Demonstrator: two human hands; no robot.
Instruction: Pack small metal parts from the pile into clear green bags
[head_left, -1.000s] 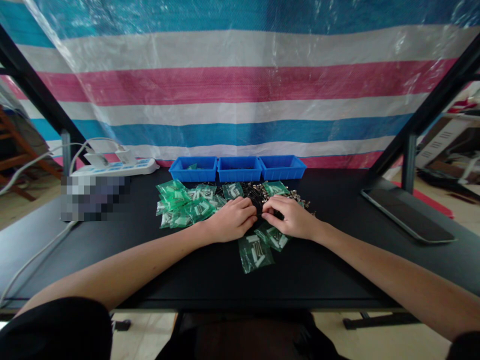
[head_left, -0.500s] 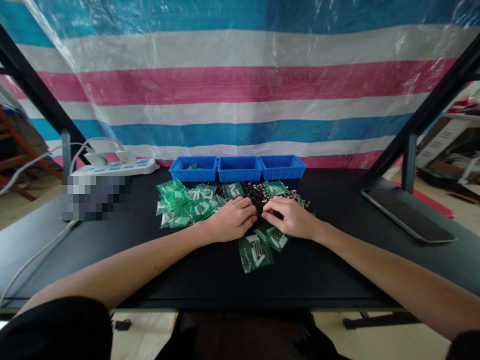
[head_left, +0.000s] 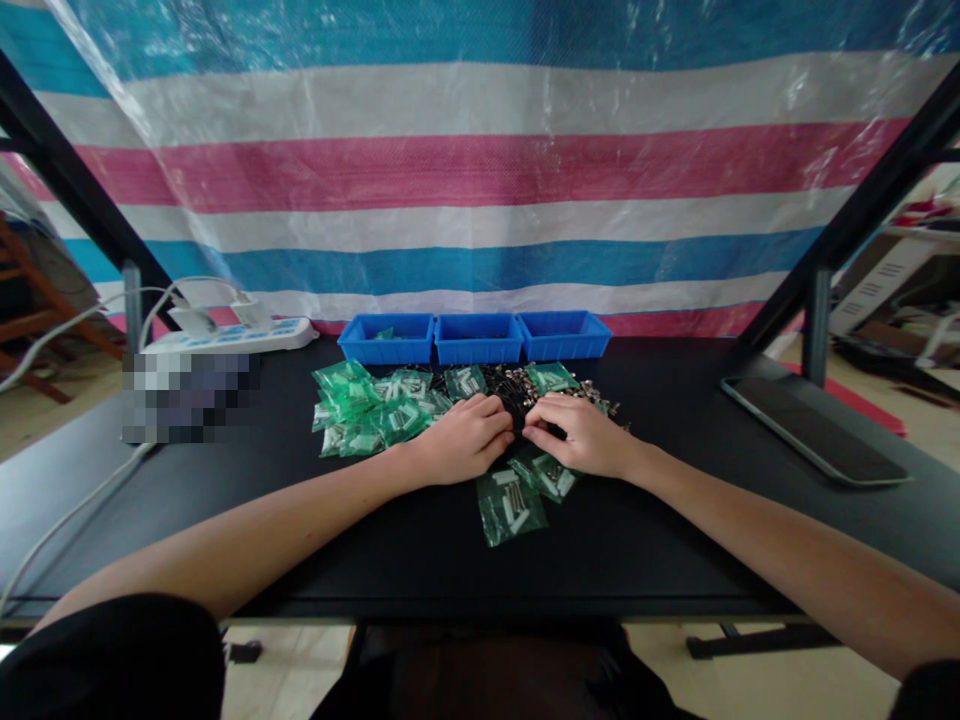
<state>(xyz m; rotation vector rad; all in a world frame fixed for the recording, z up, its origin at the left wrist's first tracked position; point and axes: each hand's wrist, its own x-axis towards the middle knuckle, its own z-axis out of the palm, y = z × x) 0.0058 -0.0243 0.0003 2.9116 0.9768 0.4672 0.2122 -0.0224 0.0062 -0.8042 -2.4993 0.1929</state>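
Note:
Fingers closed, my left hand [head_left: 469, 438] rests at the right end of a pile of green plastic packets [head_left: 360, 405] holding white and metal pieces. My right hand [head_left: 581, 435] is a short gap away, its thumb and forefinger pinched together. What either hand holds is too small to make out. Dark screws [head_left: 511, 386] lie just behind both hands, with shinier metal parts [head_left: 592, 393] behind the right one. Nearer the front edge lies a filled green packet [head_left: 513, 507], overlapped by another packet [head_left: 553, 474] below my right hand.
Three blue bins stand in a row at the back: left [head_left: 387, 350], middle [head_left: 479, 350] and right [head_left: 565, 347]. A phone [head_left: 814, 430] lies on the right. On the left are a white power strip [head_left: 281, 335], a blurred-out object [head_left: 187, 395] and a cable [head_left: 75, 510].

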